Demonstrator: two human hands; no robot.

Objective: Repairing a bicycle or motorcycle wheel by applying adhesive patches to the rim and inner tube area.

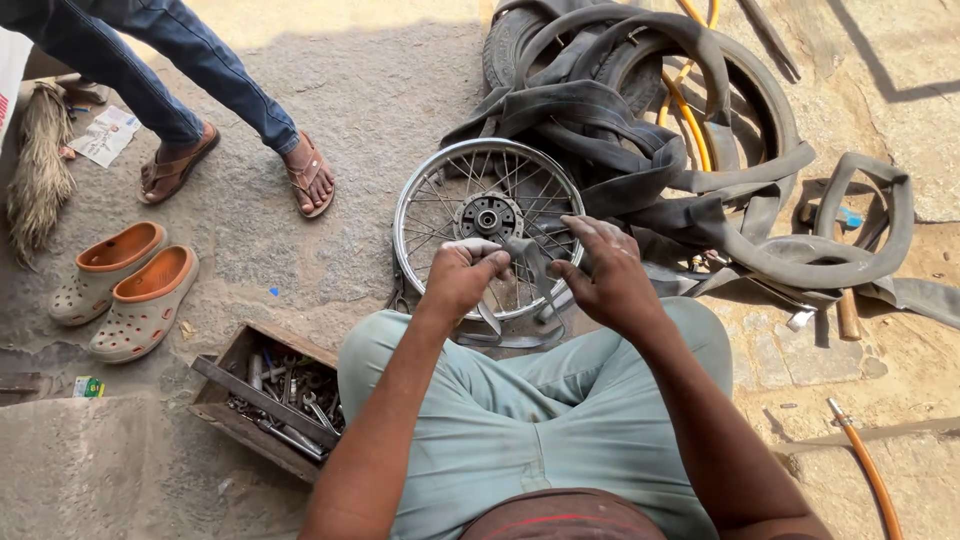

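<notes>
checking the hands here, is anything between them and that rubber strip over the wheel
Nothing visible. Both the left hand and the right hand already grip the dark rubber strip, held just above the spoked wheel on the ground.

A small green-and-yellow packet point(88, 386) lies far left on the ground — printed paper point(105, 135) above it.

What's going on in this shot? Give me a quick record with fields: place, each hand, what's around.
Place: rough stone ground, outdoors, in sunlight
Left hand: closed on a dark rubber strip
Right hand: fingers on the same strip
Beneath the hands: spoked wheel rim lying flat
Behind the rim: heap of black inner tubes, yellow hose
Left of the knees: wooden toolbox with wrenches
Further left: pair of clogs
Another person: sandalled feet
</notes>
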